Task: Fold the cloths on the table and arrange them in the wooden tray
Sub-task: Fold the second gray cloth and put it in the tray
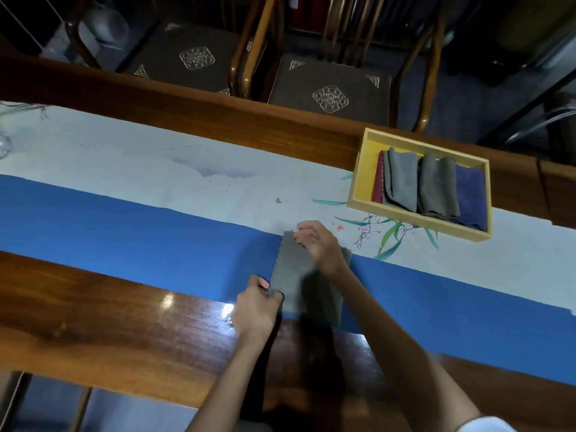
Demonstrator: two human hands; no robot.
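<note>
Wooden table (109, 310), long and glossy, with a blue-and-pale runner (124, 219) down its length; two cushioned chairs behind the far edge. Grey cloth (307, 285): flat, folded oblong, across the runner's near blue edge. Left hand (255, 307): pinching the cloth's near left corner. Right hand (318, 244): pinching its far left corner, resting over the cloth. Wooden tray (417, 218): far right edge, holding red, two grey and one blue folded cloths.
</note>
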